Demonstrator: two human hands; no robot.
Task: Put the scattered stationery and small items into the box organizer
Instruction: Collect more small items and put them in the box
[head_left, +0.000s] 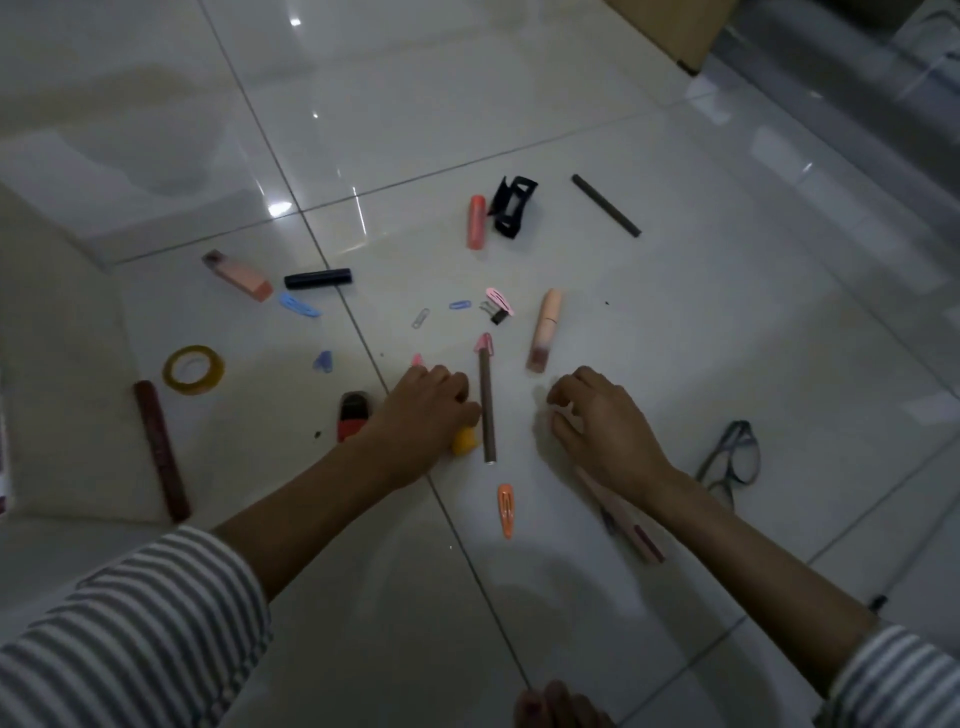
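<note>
Small items lie scattered on the white tiled floor. My left hand is knuckles up, its fingers curled over a small yellow item that pokes out beneath it. My right hand lies over a long pale pink pen, fingers and thumb curled round its upper end. Between the hands lies a brown pencil-like stick with a pink clip at its tip. A peach tube, an orange hair clip and a red-and-black item are close by. A pale box wall stands at the left.
Farther out lie a black claw clip, coral tube, dark stick, black tube, pink eraser-like block, tape roll, dark red pen, paper clips and glasses. A cardboard box is at the back right.
</note>
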